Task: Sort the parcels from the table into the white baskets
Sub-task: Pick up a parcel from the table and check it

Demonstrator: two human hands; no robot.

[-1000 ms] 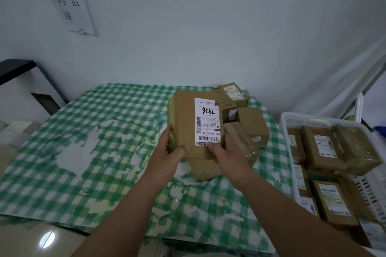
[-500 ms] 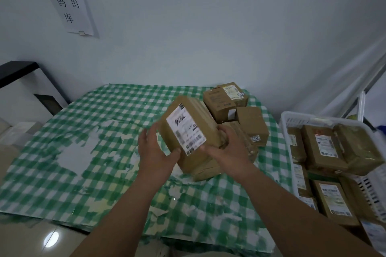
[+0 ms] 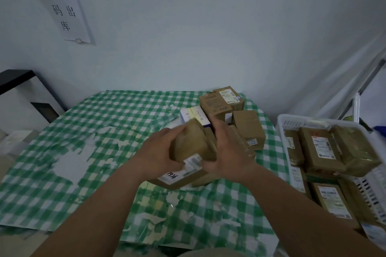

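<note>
Parcel [image 3: 193, 146] flipped label-down since earlier; left hand [image 3: 158, 155], right hand [image 3: 227, 152] grip it; table [image 3: 104, 123] left side bare.

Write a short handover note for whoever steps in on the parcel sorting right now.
Left hand and right hand: both grip one brown parcel, held just above the table, label turned down towards you.
On the table: a small pile of parcels behind the hands, at the far right.
Done: the white basket to the right already holds several parcels.
Left: drop the held parcel into a basket, then sort the pile.
</note>
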